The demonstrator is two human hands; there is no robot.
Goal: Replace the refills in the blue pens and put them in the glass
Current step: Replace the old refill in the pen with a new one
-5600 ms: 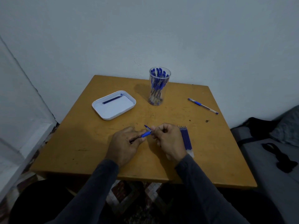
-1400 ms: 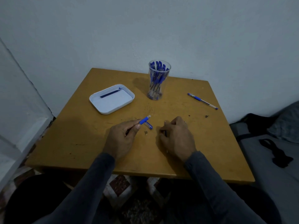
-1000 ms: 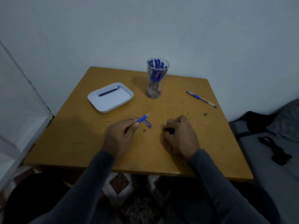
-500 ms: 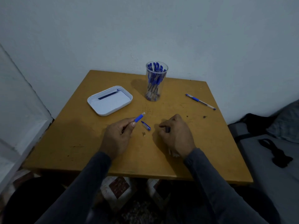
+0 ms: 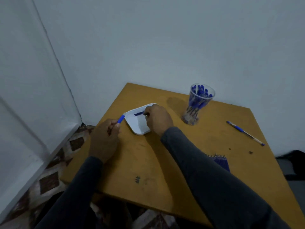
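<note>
Here, in the head view, the right hand (image 5: 157, 119) reaches over the white tray (image 5: 137, 124), fingertips at a dark refill (image 5: 138, 113); whether they pinch it or have let go, I cannot tell. The left hand (image 5: 104, 139) grips the opened pen barrel (image 5: 121, 119), just left of the tray. A clumsy release could flick the refill off the rim. The glass (image 5: 198, 104) of pens stands well right of the grip, unobstructed; the loose pen (image 5: 245, 133) and fresh refills (image 5: 220, 162) lie farther right.

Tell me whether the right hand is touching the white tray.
Cannot tell. In the head view the right hand overlaps the white tray and hides its far corner, so neither contact nor gap shows.
</note>
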